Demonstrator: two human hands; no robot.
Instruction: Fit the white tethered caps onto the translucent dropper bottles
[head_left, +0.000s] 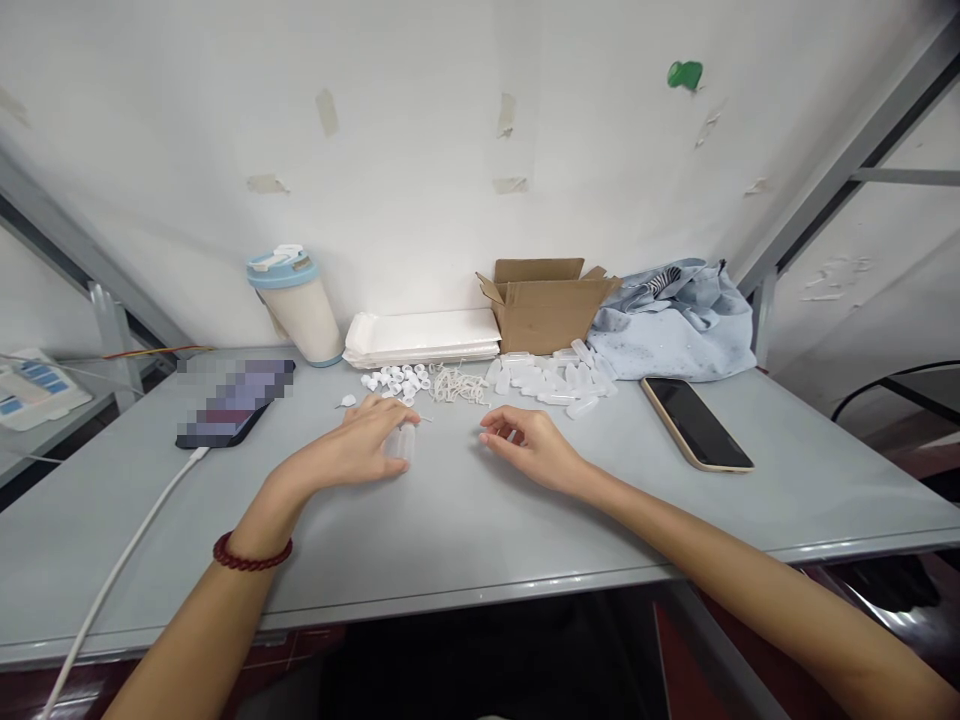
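My left hand (367, 440) holds a small clear plastic tube (405, 445) between thumb and forefinger, just above or on the grey table. A thin pale strand end shows near the forefinger tip. To the right, my right hand (529, 440) is loosely curled, its thumb and fingertips slightly apart and nothing visible between them. Behind my left hand lie several small white plastic caps (397, 380). Next to them is a heap of cream-coloured short strings (459, 385). Farther right, several clear plastic tubes (551, 380) lie in a loose pile.
Along the wall stand a cream cup with a blue lid (296, 305), a stack of white packets (427, 333), an open cardboard box (551, 310) and a light blue cloth (675, 320). One phone (697, 425) lies right; a cabled phone (236, 405) lies left.
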